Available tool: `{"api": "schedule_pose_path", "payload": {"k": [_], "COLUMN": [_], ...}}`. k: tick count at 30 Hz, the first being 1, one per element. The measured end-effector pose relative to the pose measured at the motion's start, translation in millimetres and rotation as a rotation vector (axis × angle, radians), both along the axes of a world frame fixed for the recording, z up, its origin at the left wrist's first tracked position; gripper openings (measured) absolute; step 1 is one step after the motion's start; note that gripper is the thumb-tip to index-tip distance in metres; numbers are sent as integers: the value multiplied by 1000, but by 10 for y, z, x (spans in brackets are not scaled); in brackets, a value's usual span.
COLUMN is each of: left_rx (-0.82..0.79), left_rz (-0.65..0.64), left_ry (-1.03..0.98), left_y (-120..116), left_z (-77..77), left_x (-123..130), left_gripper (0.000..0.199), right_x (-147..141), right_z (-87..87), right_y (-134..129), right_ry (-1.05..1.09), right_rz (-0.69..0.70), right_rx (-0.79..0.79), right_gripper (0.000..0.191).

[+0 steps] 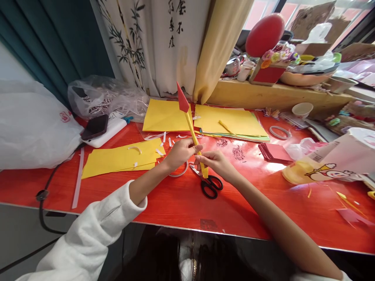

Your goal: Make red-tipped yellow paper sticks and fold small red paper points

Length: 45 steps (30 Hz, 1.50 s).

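A long folded yellow paper stick [191, 127] with a pointed red paper tip [183, 100] slants up and away over the table. My left hand [182, 154] grips the stick around its middle. Lower down, near the yellow end, my right hand [215, 164] pinches the same stick. Black-handled scissors [211, 186] lie on the red table just below the hands, their blades partly hidden by the right hand and stick. White paper scraps are scattered left of the stick.
Yellow sheets [166, 115] lie behind the hands, and yellow strips [120, 158] to the left. A phone [95, 127] and white bag [32, 125] are far left. Red squares [274, 152] and a large drink cup [331, 158] stand right.
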<state>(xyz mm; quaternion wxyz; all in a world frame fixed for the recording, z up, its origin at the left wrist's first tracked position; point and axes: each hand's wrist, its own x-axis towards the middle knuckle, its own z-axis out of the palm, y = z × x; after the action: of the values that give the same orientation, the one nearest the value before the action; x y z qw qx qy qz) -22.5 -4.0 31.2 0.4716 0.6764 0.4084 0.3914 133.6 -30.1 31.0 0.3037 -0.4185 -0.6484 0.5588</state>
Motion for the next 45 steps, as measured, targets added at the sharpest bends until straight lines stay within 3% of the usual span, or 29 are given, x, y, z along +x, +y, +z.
{"api": "schedule_pose_path", "payload": {"k": [4,7,11,17,22,29,32,34,38,41,45], "left_rx": [38,47,6,-62,-63,-160,-117,-56,-8,-85,-248], "left_rz": [18,-52,-207,-248,-172,-196,-217,-198,-149,-140,-139], "left_ry": [119,144,178,199,196,35,100,160,172,132,43], "left_y": [20,37,30,-13,-107,-157,-119,-103,-122,-151,-169], "left_z": [-6,-16,-49,-51,67,72,24,2,-1,13,24], "left_x": [-8,-19,-16,10,29,55,54,53,56,70,107], "left_gripper": [38,38,38,37,39,40,39,35,33,32,22], "right_x": [52,134,174,117,128,148,151,152,156,152,146], "right_z": [-10,-23,20,81,88,145,171,178,182,174,144], "right_y": [55,124,124,47,32,-30,-32,-25,-8,-4,-21], "right_ry": [-136,-234,-65,137,137,-175,-284,-287,-249,-260,-323], "right_rz": [27,-113,-192,-332,-254,-291,-230,-176,-187,-207,-200], "right_rx": [41,192,293,286,300,606,743,748,606,606,752], "right_gripper": [43,46,38,30,25,22,17,18,25,27,26]}}
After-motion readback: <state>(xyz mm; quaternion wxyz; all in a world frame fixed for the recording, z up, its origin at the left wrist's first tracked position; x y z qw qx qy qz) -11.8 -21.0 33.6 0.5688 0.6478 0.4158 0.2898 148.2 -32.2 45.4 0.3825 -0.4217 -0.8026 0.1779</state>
